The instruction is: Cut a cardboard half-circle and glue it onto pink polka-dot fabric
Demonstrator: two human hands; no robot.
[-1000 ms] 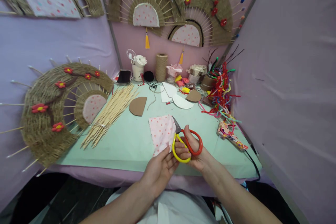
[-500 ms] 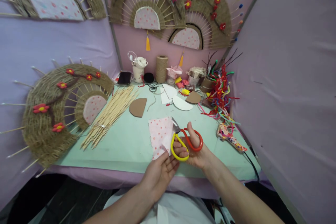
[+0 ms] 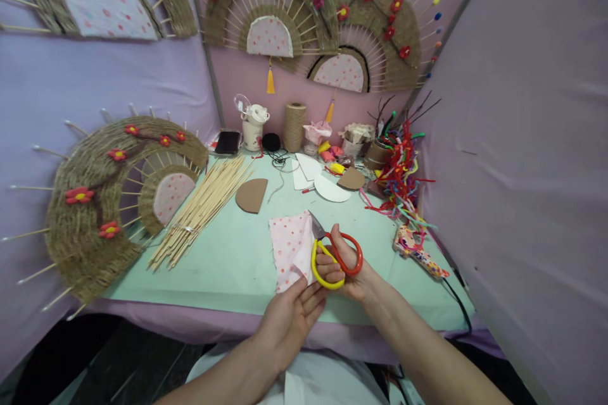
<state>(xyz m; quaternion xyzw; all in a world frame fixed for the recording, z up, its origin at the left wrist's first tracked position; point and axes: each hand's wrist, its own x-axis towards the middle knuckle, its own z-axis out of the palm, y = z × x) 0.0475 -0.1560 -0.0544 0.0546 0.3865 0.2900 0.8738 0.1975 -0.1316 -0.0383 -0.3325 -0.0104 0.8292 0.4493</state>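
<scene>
My left hand (image 3: 291, 316) pinches the near corner of a pink dotted piece of fabric (image 3: 289, 247) and holds it just above the green table (image 3: 228, 259). My right hand (image 3: 349, 269) grips scissors (image 3: 332, 253) with one yellow and one red handle, fingers through the loops. The short blades point up and left into the fabric's right edge. Both hands are close together at the table's near edge.
A bundle of bamboo sticks (image 3: 204, 205) lies to the left, a woven fan (image 3: 114, 196) beyond it. Cardboard half-circles (image 3: 251, 195), white paper shapes (image 3: 327, 188), a twine spool (image 3: 294, 126), pipe cleaners (image 3: 401, 171) and a patterned glue gun (image 3: 418, 250) stand further back and right.
The scissor handles have drawn closer together and the blades sit a little further into the fabric edge. My left hand has slid slightly lower on the fabric.
</scene>
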